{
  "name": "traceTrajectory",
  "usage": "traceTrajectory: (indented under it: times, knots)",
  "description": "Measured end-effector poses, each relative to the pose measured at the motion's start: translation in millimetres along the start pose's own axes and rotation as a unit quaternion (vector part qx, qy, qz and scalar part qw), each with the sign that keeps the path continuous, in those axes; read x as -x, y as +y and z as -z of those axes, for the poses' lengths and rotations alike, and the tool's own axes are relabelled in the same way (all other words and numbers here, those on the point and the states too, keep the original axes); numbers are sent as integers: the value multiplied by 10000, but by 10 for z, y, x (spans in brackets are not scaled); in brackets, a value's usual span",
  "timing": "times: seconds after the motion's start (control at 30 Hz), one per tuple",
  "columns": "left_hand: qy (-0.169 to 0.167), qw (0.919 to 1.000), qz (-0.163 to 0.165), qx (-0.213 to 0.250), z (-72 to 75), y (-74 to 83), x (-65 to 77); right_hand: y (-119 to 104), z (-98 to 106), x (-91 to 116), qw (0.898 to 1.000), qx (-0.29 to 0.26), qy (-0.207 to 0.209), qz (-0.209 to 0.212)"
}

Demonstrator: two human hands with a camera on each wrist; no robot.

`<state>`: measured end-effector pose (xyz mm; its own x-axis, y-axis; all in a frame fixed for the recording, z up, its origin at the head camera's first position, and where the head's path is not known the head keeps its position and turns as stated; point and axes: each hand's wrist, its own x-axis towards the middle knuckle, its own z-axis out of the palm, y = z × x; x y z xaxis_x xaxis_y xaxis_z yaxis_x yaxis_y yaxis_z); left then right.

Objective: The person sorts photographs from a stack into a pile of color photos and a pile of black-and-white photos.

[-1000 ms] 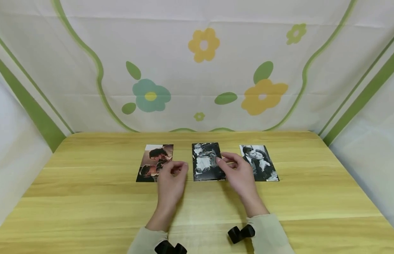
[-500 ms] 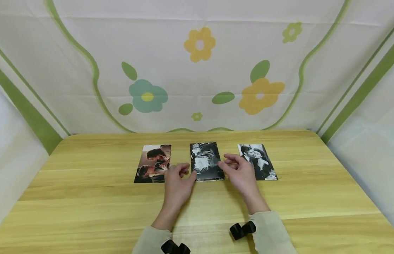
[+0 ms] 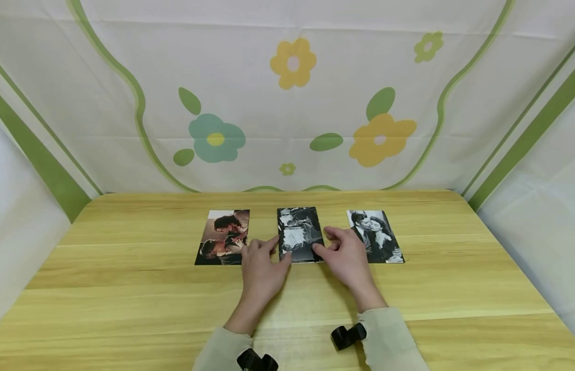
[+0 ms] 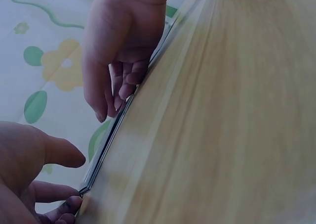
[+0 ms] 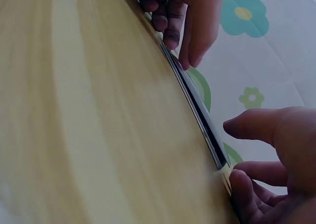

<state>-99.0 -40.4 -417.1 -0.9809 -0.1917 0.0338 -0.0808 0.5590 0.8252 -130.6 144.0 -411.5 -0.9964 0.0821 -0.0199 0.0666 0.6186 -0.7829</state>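
Observation:
A small stack of black-and-white photo cards (image 3: 299, 232) lies at the middle of the table, its layered edge showing in both wrist views. My left hand (image 3: 264, 273) is at its left side, fingertips right at the edge and thumb over the near left corner. On the opposite side my right hand (image 3: 347, 260) has its fingers along the right edge, the thumb raised over the top card. In the right wrist view a dark slit shows between the top card and those beneath. Neither hand's fingers are closed round the stack.
A colour photo card (image 3: 224, 232) lies to the left, partly behind the left hand. To the right lies another black-and-white photo card (image 3: 377, 234), near the right hand. The wooden table (image 3: 130, 309) ends at a flower-patterned cloth (image 3: 250, 77).
My left hand has moved right, from over the colour photo card to the middle stack's left edge, with its fingers spreading. My right hand has stayed by the stack's right edge, shifting slightly.

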Motion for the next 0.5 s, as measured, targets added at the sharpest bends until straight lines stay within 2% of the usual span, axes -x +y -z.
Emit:
traceTrajectory:
  times: [0.2, 0.5]
  knots:
    - [-75, 10000, 24, -6, -14, 5, 6, -21, -59, 33, 9996, 254, 23, 111]
    - [-40, 9997, 181, 152, -10, 4, -9, -50, -74, 50, 9999, 102, 91, -32]
